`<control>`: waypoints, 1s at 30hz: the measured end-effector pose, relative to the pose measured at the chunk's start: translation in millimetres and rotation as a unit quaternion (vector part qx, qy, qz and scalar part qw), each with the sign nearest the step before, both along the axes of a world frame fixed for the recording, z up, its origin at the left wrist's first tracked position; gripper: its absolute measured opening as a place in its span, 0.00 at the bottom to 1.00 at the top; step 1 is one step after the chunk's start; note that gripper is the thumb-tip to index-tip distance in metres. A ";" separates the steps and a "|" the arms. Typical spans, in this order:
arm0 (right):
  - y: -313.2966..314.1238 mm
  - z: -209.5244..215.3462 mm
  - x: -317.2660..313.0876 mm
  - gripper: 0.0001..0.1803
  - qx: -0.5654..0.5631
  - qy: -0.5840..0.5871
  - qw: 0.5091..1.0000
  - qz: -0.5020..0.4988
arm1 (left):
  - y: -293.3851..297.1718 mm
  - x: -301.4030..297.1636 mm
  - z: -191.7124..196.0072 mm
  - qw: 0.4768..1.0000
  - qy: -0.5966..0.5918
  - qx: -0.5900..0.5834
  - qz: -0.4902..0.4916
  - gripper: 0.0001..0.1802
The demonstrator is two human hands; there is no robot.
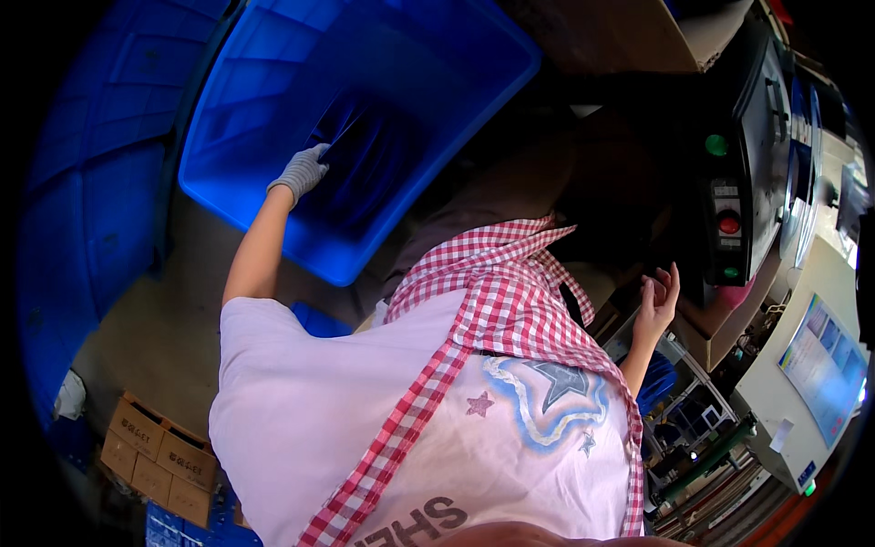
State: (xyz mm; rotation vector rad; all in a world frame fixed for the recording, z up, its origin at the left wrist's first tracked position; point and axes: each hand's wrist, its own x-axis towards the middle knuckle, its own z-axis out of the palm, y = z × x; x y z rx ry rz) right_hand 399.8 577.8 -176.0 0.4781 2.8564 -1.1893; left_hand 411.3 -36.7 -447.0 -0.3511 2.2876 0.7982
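My left hand (301, 172), in a pale knitted glove, reaches into a large blue plastic bin (246, 173). Its fingers are closed on the near edge of a thin dark sheet-like piece (339, 123) with a bright rim. Beneath that piece, several dark blue curved pieces (387, 169) lie close together at the bottom of the bin, deep in shadow. Over on the right, my bare right hand (657, 303) is raised below a dark machine, fingers apart and nothing in them.
The dark machine (729, 182) at right carries green and red buttons. Above it a cardboard box (629, 41) juts in. Tall blue bins (109, 173) line the left side. Cardboard boxes (159, 451) stand at lower left, and a pale cabinet (775, 401) at far right.
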 end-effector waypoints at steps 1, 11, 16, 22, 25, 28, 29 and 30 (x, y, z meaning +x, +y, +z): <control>-0.3 -0.6 -0.9 0.30 -0.003 0.002 1.000 0.002 | -0.4 0.2 11.9 0.999 -0.003 0.048 0.006 0.24; 10.4 -0.5 1.5 0.29 -0.022 0.031 0.999 0.002 | 80.3 5.8 14.2 0.989 -0.028 -0.104 0.105 0.40; 14.6 -5.2 4.7 0.29 -0.043 0.045 0.998 -0.002 | 72.8 -8.6 36.3 0.983 -0.034 -0.139 0.113 0.42; 19.0 -13.9 9.8 0.28 -0.051 0.059 0.997 -0.005 | 58.5 -10.4 37.8 0.979 -0.031 -0.172 0.105 0.42; 24.6 -15.7 13.5 0.28 -0.056 0.066 0.996 -0.009 | 61.4 -12.9 43.8 0.977 -0.029 -0.183 0.108 0.41; 32.8 -19.3 17.7 0.28 -0.070 0.078 0.994 -0.021 | 63.1 -16.0 54.0 0.974 -0.051 -0.200 0.090 0.40; 35.9 -21.7 20.1 0.28 -0.077 0.084 0.993 -0.027 | 61.3 -19.4 56.9 0.973 -0.059 -0.212 0.074 0.38; 38.7 -23.7 22.4 0.28 -0.084 0.090 0.992 -0.034 | 57.9 -23.1 59.6 0.971 -0.066 -0.223 0.057 0.36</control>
